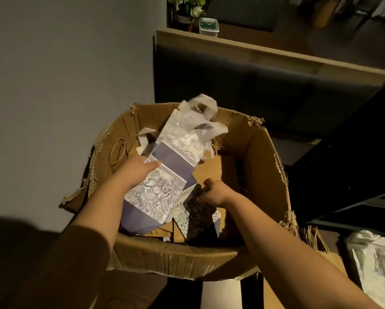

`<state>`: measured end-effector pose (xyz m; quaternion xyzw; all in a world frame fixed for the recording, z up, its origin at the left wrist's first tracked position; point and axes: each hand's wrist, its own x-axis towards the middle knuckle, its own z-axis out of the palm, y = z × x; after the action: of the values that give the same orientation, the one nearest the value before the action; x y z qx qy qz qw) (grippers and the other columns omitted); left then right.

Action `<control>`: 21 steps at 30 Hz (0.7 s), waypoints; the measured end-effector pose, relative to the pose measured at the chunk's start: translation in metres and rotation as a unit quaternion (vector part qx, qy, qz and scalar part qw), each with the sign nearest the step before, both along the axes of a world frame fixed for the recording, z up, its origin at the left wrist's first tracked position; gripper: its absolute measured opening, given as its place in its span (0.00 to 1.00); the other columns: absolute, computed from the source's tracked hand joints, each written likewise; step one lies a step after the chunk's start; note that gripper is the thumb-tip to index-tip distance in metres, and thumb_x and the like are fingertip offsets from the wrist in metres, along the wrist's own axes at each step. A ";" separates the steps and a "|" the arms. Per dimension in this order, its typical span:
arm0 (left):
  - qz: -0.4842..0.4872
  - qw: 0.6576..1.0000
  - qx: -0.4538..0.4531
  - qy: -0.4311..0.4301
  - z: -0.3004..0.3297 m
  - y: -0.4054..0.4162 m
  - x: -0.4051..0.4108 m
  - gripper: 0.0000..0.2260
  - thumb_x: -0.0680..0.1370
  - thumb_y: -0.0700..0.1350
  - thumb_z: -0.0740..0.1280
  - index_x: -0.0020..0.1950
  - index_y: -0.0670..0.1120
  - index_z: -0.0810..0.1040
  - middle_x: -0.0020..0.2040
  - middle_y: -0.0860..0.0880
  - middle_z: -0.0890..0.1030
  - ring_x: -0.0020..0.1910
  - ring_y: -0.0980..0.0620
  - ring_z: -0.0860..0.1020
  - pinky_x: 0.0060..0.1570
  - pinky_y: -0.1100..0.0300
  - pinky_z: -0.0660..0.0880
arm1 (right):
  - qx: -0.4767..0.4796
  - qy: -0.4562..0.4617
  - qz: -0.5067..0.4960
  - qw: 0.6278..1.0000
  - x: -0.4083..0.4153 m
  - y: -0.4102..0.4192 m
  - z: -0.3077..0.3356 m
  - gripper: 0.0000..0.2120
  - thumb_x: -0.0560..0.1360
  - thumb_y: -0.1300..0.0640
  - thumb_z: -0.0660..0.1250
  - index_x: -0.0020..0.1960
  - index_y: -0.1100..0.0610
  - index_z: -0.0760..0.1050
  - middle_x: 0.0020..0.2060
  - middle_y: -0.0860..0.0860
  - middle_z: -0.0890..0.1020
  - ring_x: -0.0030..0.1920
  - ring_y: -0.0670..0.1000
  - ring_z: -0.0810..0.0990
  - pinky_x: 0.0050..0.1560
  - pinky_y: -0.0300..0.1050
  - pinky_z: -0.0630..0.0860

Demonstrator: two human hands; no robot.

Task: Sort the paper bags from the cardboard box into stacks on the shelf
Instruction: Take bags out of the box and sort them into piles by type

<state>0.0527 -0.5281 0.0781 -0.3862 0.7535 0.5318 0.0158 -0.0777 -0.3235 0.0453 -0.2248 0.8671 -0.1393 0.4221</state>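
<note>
A torn cardboard box [263, 157] stands open below me, with paper bags inside. My left hand [138, 168] holds a long purple and white patterned bag [164, 181] by its left edge, thumb on top. The bag is tilted up out of the box, its white handles [203, 105] pointing away from me. My right hand [214, 192] pinches the top edge of a second patterned bag [196, 217] that lies lower in the box. Brown paper bags [211, 168] with twine handles lie underneath.
A dark shelf unit with a wooden top [265, 52] stands behind the box. On it are a white container [208, 26] and a plant [187, 5]. At the lower right lie a pale printed bag [374, 262] and brown bags with twine handles [314, 239]. A grey wall is at left.
</note>
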 end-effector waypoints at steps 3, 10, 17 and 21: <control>0.061 0.994 0.069 0.058 0.011 0.001 0.003 0.18 0.80 0.47 0.66 0.69 0.47 0.72 0.65 0.48 0.77 0.59 0.48 0.77 0.57 0.54 0.72 | -0.017 -0.044 -0.038 0.998 0.001 0.003 -0.005 0.45 0.69 0.52 0.75 0.77 0.60 0.54 0.69 0.60 0.68 0.64 0.61 0.72 0.60 0.52 0.75; 0.195 0.954 0.201 0.110 0.035 0.012 0.009 0.20 0.81 0.51 0.64 0.71 0.46 0.70 0.73 0.43 0.67 0.72 0.46 0.65 0.60 0.51 0.64 | -0.017 0.008 -0.050 0.999 0.009 0.007 -0.003 0.34 0.70 0.53 0.76 0.69 0.62 0.65 0.64 0.59 0.72 0.58 0.57 0.74 0.56 0.49 0.77; 0.212 0.958 0.156 0.116 0.022 0.017 0.005 0.20 0.82 0.52 0.61 0.73 0.48 0.66 0.68 0.48 0.72 0.62 0.48 0.71 0.57 0.51 0.68 | -0.124 -0.127 -0.083 0.981 0.008 0.006 0.006 0.05 0.75 0.58 0.72 0.44 0.60 0.79 0.40 0.53 0.81 0.42 0.50 0.77 0.44 0.42 0.71; 0.233 0.933 0.240 0.130 0.026 0.024 0.007 0.12 0.82 0.47 0.63 0.65 0.48 0.72 0.60 0.44 0.80 0.58 0.42 0.78 0.52 0.44 0.76 | -0.291 -0.288 -0.147 0.900 -0.002 0.014 0.011 0.11 0.74 0.73 0.65 0.52 0.62 0.80 0.39 0.53 0.85 0.37 0.49 0.83 0.37 0.40 0.78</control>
<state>0.0594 -0.5038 0.1038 -0.4633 0.4874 0.7313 -0.1140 -0.0797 -0.3094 0.0565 -0.1573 0.6516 -0.5043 0.5444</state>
